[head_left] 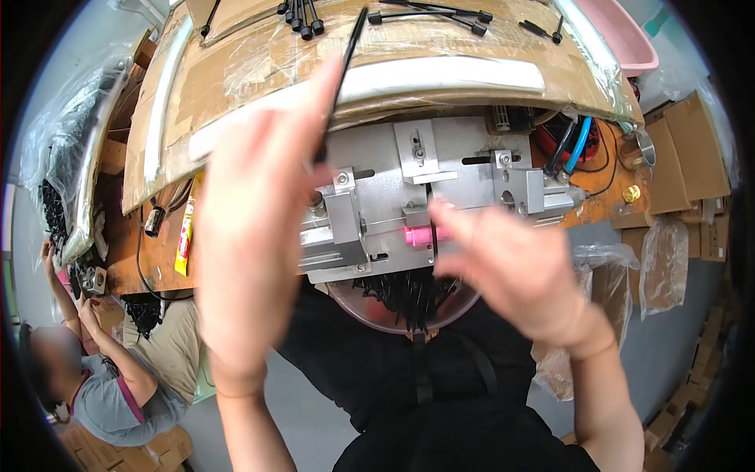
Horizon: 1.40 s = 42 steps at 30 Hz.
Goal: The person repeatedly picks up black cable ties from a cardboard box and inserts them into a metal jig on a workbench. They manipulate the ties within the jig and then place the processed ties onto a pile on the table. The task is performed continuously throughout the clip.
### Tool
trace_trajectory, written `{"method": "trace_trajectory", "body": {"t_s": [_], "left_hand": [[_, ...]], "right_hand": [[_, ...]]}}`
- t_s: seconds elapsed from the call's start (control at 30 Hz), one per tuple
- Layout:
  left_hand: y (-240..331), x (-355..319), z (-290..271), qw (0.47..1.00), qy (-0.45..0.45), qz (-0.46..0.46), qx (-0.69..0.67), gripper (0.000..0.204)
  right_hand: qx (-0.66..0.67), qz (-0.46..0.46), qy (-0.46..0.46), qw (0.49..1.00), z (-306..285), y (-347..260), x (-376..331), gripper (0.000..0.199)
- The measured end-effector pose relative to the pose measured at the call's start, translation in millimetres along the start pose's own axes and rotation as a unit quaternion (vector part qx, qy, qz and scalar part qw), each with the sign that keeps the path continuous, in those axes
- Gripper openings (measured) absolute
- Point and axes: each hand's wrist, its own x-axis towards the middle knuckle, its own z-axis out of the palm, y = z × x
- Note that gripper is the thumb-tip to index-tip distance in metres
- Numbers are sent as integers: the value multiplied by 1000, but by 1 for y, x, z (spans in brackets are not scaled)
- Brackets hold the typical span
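Observation:
My left hand (248, 204), large and smeared by motion, is raised in front of the fixture's left side. Along its fingers runs a slim black rod (346, 75), slanting up to the cardboard. My right hand (523, 271) reaches over the middle of a metal clamping fixture (464, 193), thumb and forefinger closed at a thin black strip (434, 240) standing across the fixture. Just left of those fingertips is a bright pink piece (419, 236). Below the fixture's front edge, a pinkish bowl (362, 316) holds many black strips (409, 295).
Flattened cardboard (275, 67) covers the back, with several black knob-ended rods (303, 20) on it. A yellow tube (185, 236) lies on the wooden bench at left. Blue hose (580, 145) runs at right. A co-worker (118, 385) sits at lower left; boxes (692, 149) stand right.

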Motion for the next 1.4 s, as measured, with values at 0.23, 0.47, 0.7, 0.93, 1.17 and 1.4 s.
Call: {"method": "trace_trajectory", "body": {"t_s": [0.23,0.47,0.7,0.93,1.17,1.4], "left_hand": [[78,-99,60,992,-81,-12,101,63],[76,-97,79,984,-104,-30,142,63],[43,-48,39,995,-36,-53,79,56],[-66,90,19,986,81,-37,144,18],[-67,87,12,995,89,2,43,10],[35,-41,19,994,101,-29,39,53]], "right_hand": [[-260,-75,47,962,-20,50,175,23],[5,122,86,989,-56,-7,157,19],[160,188,31,969,-10,-31,-3,40],[80,60,81,992,57,-28,-50,61],[72,87,32,993,52,-30,-41,57],[-263,-40,187,946,-29,59,95,17]]}}
